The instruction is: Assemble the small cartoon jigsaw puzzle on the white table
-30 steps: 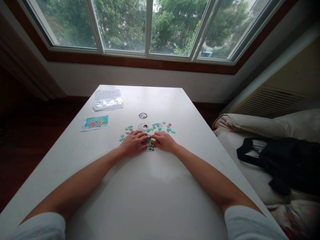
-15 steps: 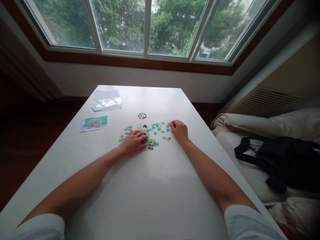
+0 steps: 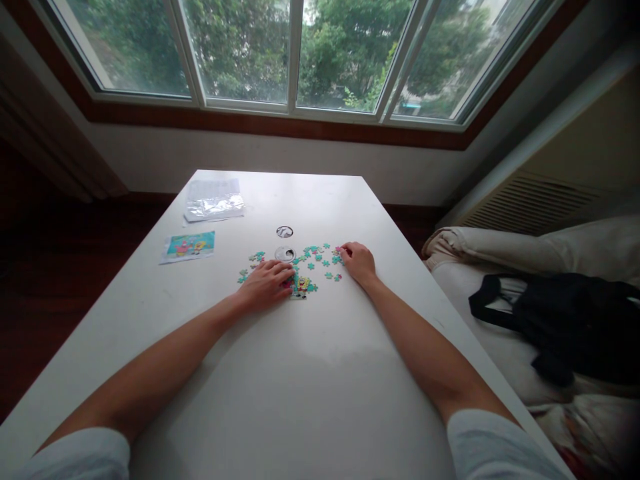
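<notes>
My left hand (image 3: pixel 267 283) lies palm down with its fingers stretched out, covering the left part of a partly joined jigsaw puzzle (image 3: pixel 303 285). A yellow cartoon figure shows on the joined part beside my fingertips. At the right end of the loose pieces, my right hand (image 3: pixel 358 260) is closed in a pinch, its fingertips on a small jigsaw piece (image 3: pixel 342 252) that is mostly hidden. Several loose teal jigsaw pieces (image 3: pixel 319 258) lie between the hands. A few more jigsaw pieces (image 3: pixel 243 275) are left of my left hand.
On the white table (image 3: pixel 300 380), a cartoon picture sheet (image 3: pixel 191 246) lies at the left, with a clear plastic bag (image 3: pixel 214 200) behind it. Two round items, a clear disc (image 3: pixel 285 255) and a dark-rimmed disc (image 3: pixel 285 232), lie beyond the puzzle. A sofa with dark clothing (image 3: pixel 565 320) stands at right.
My right hand has lowered slightly toward the pieces at the right, its fingers still pinched. The left hand has stayed in place.
</notes>
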Tool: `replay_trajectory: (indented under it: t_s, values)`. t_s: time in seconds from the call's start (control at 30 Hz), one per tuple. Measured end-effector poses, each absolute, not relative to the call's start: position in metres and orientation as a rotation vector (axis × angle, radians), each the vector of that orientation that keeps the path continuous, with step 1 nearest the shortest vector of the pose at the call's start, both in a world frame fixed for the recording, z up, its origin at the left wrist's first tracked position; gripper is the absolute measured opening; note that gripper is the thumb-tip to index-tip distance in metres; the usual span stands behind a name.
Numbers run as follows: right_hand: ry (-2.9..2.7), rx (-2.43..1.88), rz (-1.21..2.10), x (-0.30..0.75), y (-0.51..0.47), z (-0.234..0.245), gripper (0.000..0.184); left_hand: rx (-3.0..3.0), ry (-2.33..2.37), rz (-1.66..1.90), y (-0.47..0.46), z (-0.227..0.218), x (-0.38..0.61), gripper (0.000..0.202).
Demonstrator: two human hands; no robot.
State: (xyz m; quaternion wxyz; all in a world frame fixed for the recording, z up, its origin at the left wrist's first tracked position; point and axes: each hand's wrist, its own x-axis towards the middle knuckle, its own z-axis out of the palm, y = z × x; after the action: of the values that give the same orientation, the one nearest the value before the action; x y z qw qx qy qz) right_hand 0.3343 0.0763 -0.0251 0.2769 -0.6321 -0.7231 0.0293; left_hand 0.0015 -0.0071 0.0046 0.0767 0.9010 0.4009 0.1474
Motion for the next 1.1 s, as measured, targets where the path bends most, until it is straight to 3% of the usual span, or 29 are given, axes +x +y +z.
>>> replay_trajectory:
  t_s: [0.33,0.57,0.8,0.97,1.1]
  values:
    - [-2.226,-1.695,-0.110,0.332,0.060,0.010,0.028,2.702,1.179,0.477,-0.007,0.005,0.000,0.046]
    - [-2.712,-1.746,0.156,0.331,0.038,0.052,0.025,2.718,1.171,0.494,-0.004,0.002,0.000,0.043]
    - [-2.676,-1.730,0.161,0.321,0.038,0.042,0.013,2.653,1.199,0.642,0.001,0.000,-0.002,0.035]
    - [-2.571,-1.673,-0.093,0.303,0.032,0.028,0.020,2.582,1.350,0.742,0.005,-0.001,-0.008,0.029]
    - [-2.545,-1.639,-0.076,0.293,0.029,0.023,0.020,2.572,1.405,0.763,0.006,-0.002,-0.009,0.027]
